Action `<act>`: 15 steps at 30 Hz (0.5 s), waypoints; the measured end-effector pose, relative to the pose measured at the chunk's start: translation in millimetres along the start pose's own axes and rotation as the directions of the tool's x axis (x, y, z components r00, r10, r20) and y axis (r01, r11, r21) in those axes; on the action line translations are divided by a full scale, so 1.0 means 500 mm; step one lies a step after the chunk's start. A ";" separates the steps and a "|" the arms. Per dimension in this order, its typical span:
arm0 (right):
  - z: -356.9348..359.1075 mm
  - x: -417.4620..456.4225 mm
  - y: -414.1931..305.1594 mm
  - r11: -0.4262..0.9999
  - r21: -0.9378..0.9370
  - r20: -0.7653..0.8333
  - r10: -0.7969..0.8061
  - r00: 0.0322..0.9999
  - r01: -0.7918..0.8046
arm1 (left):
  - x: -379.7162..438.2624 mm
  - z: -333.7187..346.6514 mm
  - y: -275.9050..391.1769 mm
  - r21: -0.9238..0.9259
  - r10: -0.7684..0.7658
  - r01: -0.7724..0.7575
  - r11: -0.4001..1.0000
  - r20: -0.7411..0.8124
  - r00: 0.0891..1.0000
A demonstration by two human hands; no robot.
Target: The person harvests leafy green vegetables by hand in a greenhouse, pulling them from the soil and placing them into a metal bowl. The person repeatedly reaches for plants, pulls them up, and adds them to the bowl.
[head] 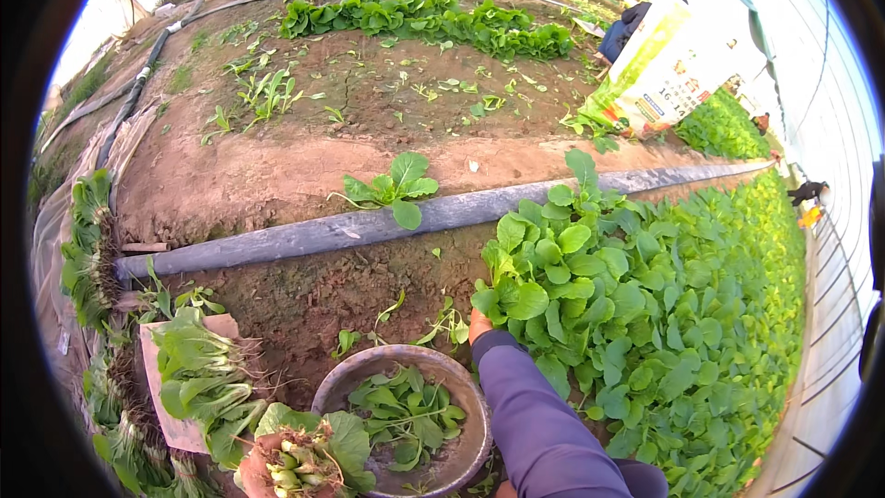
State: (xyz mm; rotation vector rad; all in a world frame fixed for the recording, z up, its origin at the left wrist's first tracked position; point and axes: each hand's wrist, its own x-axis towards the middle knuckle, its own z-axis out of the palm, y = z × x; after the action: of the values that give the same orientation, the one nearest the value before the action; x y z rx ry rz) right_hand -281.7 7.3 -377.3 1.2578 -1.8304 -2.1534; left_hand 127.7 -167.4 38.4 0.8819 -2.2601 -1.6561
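Observation:
Low in the picture, my left hand (257,472) grips a bunch of leafy greens (297,462), its pale stems and soil-covered roots facing up. My right hand (478,324) reaches in at the left edge of a dense bed of growing greens (650,318). Leaves cover its fingers, so its hold is hidden. Between my hands stands a worn round basin (482,422) with loose green leaves (408,408) inside. Left of the basin, pulled greens with bare roots (207,380) lie in a row, partly on a pinkish flat sheet (166,404).
A dark flat hose (311,238) crosses the soil, with one leafy plant (394,188) against it. More bundled greens (90,249) line the left side. A printed sack (664,76) stands at upper right near a crouching person (620,31). Cut greens (429,24) lie farther back.

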 end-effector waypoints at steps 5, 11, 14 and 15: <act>-0.010 0.000 0.013 0.998 0.062 -0.005 0.000 1.000 0.001 | 0.005 0.006 -0.015 -0.150 0.008 -0.020 0.989 -0.079 0.997; -0.007 -0.021 0.004 0.995 0.097 -0.019 -0.019 1.000 0.021 | 0.007 0.017 0.002 -0.158 -0.005 -0.014 0.987 -0.125 0.992; 0.001 -0.028 0.003 0.994 0.108 -0.003 -0.015 1.000 0.016 | 0.010 0.026 0.016 -0.185 -0.022 -0.003 0.983 -0.132 0.991; 0.003 -0.029 0.006 0.993 0.115 0.002 -0.015 1.000 0.014 | 0.013 0.025 0.014 -0.173 -0.019 -0.001 0.985 -0.117 0.993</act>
State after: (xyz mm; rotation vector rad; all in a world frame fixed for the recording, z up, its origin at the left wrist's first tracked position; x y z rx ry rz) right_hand -274.5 15.2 -367.2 1.2941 -1.9786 -2.0849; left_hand 114.2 -159.8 39.2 0.9224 -2.0042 -1.7242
